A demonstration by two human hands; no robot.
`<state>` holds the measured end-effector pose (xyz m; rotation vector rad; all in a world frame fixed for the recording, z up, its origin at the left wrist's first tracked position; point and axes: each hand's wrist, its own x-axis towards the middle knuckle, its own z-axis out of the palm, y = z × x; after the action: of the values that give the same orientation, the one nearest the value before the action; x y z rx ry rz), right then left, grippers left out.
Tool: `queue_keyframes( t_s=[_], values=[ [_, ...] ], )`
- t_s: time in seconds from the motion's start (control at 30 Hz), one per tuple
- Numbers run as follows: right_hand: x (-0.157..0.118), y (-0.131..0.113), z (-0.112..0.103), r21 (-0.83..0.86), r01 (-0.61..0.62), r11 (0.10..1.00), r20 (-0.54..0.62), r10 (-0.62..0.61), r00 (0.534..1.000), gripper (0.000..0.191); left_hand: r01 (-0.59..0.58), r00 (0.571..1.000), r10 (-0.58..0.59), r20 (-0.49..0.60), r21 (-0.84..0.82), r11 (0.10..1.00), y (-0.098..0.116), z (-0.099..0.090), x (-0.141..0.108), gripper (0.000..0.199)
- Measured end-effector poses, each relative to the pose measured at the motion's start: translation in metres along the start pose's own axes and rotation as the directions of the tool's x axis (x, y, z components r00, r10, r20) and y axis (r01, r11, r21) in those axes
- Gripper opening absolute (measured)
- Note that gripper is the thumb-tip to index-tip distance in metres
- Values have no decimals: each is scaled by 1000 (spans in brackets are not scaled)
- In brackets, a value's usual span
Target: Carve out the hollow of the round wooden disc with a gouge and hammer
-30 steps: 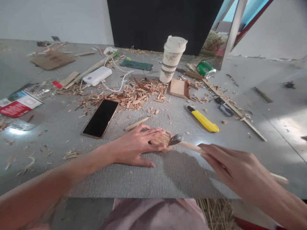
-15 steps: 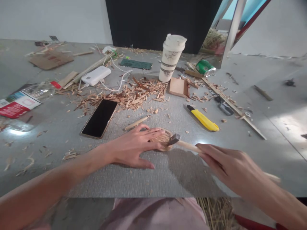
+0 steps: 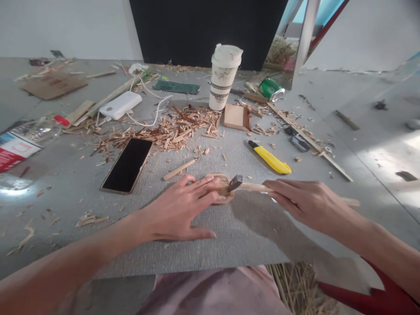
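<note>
My left hand lies with its fingers stretched out over a small rounded wooden piece, pressing it against the grey tabletop. The thumb is spread apart toward me. In my closed right hand is a hammer, gripped round its pale wooden handle. Its small metal head, square at one end and tapering at the other, is at the right part of the wooden piece, by my left fingertips. Whether the head touches the wood I cannot tell. A short wooden stick lies just beyond my left hand.
A phone lies left of my hands, and a yellow utility knife beyond my right hand. Behind are wood shavings, a paper cup, a white power bank with cable, a green can and a plastic bottle.
The view has turned slightly, so most things sit further left. The hammer head remains by the wooden piece, its handle now more level; more of the wooden piece shows beside my left fingers.
</note>
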<state>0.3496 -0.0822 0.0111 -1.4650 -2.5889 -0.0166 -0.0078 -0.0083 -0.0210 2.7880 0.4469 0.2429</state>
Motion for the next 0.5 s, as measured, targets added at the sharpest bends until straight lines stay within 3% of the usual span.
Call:
queue_keyframes(
  t_s=[0.23,0.5],
  values=[
    [30,43,1,-18,183,983,-29,-184,983,28,20,999,-23,-45,-71,997,-10,0,3,77],
    [55,59,2,3,171,985,-9,-171,985,30,-49,994,57,-95,87,995,-13,6,4,78]
  ],
)
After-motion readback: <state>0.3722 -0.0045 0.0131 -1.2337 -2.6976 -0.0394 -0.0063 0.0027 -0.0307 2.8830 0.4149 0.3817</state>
